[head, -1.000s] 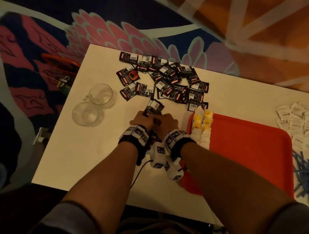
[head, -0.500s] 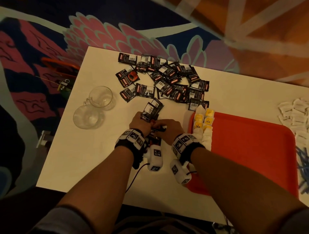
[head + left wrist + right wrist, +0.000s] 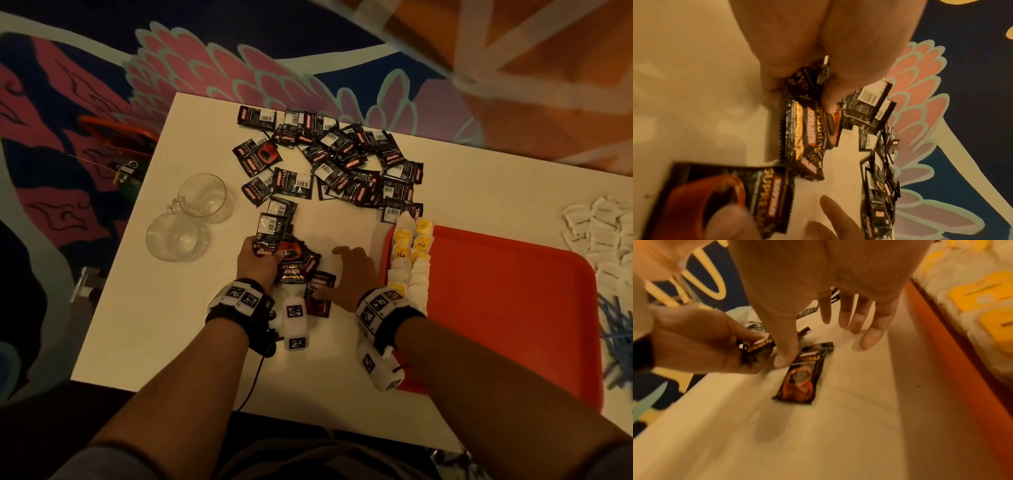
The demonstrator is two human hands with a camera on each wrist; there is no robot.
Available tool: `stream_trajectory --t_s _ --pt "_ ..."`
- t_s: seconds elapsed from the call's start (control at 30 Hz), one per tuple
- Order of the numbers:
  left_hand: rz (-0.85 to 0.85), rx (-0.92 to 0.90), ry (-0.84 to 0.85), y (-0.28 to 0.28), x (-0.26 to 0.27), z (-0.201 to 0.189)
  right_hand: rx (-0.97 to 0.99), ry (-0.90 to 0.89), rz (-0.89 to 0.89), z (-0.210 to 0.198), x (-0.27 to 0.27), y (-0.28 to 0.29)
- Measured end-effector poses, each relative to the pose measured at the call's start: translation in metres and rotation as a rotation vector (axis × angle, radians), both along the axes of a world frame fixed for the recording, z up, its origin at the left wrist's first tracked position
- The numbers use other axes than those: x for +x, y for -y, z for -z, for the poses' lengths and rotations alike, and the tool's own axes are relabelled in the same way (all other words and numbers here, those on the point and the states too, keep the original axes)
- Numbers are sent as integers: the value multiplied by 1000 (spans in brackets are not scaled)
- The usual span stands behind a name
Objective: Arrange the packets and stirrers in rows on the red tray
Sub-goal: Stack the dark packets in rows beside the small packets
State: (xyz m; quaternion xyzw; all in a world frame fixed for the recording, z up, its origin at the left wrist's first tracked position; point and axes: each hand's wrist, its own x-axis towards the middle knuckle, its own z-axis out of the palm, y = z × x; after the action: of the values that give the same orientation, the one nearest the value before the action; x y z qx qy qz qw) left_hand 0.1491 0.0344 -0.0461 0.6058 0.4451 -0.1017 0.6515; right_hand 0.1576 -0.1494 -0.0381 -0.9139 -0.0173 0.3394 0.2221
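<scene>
My hands: the left hand pinches a bunch of black foil coffee packets, the right hand, fingers spread, thumbs a lone packet lying lengthwise toward the tabletop's near edge, the red plastic tray just right.

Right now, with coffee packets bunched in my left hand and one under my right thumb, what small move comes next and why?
Probably pick up the single packet and add it to the bunch in your left hand. It lies flat on the table under your right hand's thumb, and the red tray holds only tea bags so far.
</scene>
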Motion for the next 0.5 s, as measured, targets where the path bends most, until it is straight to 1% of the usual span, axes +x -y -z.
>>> stream_trajectory --t_s 0.1,0.2,0.27,0.33,0.43,0.5 --pt "-21 32 9 -13 -15 -2 -105 59 -184 0 -7 -11" --pt "-65 6 8 -25 -30 -4 -143 73 -186 0 -8 -17" --pt "-102 -84 11 -31 -39 -7 -99 16 -113 -2 -4 -18" --pt "-101 -206 3 -33 -46 -9 9 -44 41 -5 2 -15" --pt "-28 -374 24 -27 -50 -16 164 -38 290 -12 7 -9" --pt "44 -442 37 -17 -49 -22 245 -29 361 -15 10 -6"
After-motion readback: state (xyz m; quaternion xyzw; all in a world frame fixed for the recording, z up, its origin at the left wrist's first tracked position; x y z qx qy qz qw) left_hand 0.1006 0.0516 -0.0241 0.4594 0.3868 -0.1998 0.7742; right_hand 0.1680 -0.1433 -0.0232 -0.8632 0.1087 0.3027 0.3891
